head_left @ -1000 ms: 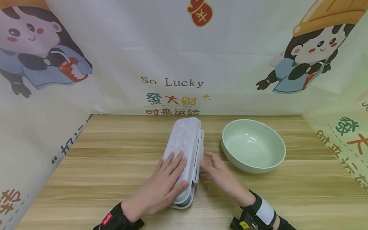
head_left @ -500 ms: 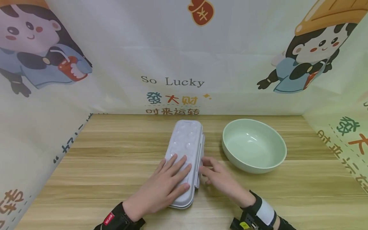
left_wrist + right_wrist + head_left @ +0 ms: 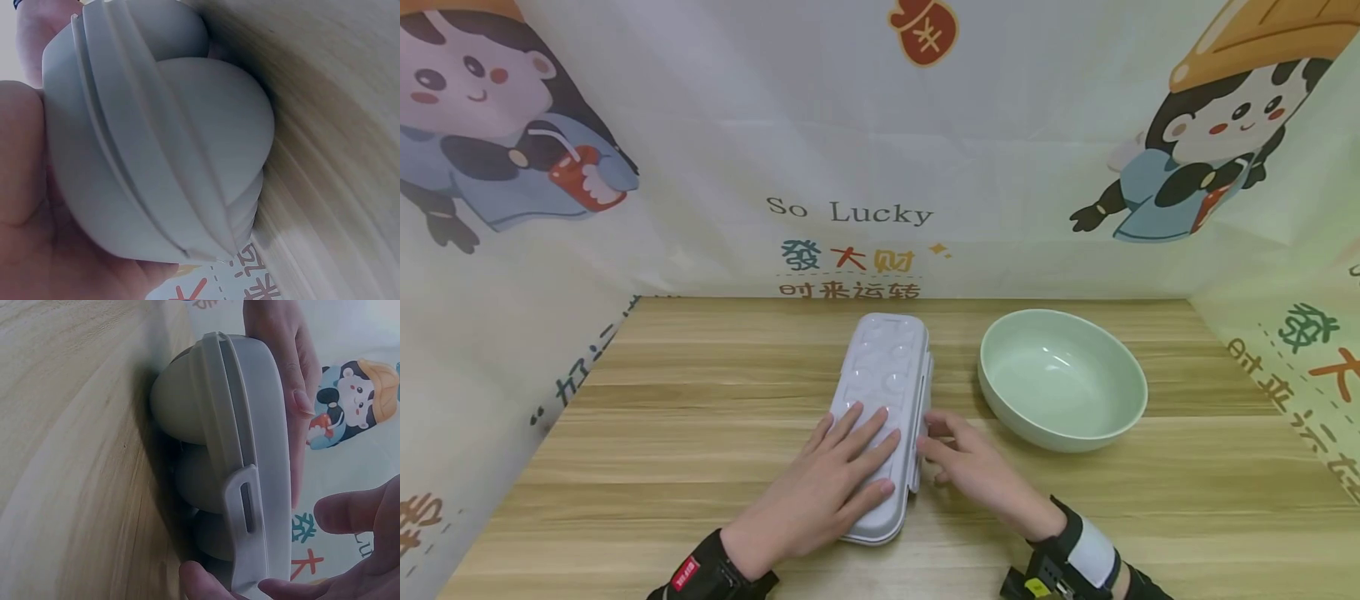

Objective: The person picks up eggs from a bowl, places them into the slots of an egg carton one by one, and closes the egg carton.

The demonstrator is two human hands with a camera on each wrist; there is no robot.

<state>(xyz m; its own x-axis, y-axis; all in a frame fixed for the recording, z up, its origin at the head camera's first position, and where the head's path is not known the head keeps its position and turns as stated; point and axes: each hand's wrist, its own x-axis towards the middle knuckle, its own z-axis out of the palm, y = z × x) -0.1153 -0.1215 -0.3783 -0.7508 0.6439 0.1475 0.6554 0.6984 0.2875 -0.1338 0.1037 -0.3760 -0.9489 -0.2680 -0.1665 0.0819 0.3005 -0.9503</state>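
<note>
The left grip (image 3: 820,487) lies flat and released on the lid of the white egg case (image 3: 883,392), fingers straight and spread over the near half of it, pressing down. The right grip (image 3: 973,471) is at the case's right edge, its fingertips (image 3: 284,589) curled in against the clasp (image 3: 247,519) on the side; the right wrist view shows thumb and fingertips pinching that tab. The egg case lies shut and lengthwise on the wooden table (image 3: 700,433), its far end pointing toward the printed backdrop (image 3: 850,215), its rounded cups resting on the table in both wrist views. A pale green bowl (image 3: 1063,379) stands just to the right of the case, apart from it, and beyond the right grip. The backdrop rises behind the case and folds round both sides of the table, carrying cartoon panda figures and the words "So Lucky". Dark wrist straps show at both wrists, nearer the viewer than the case.
</note>
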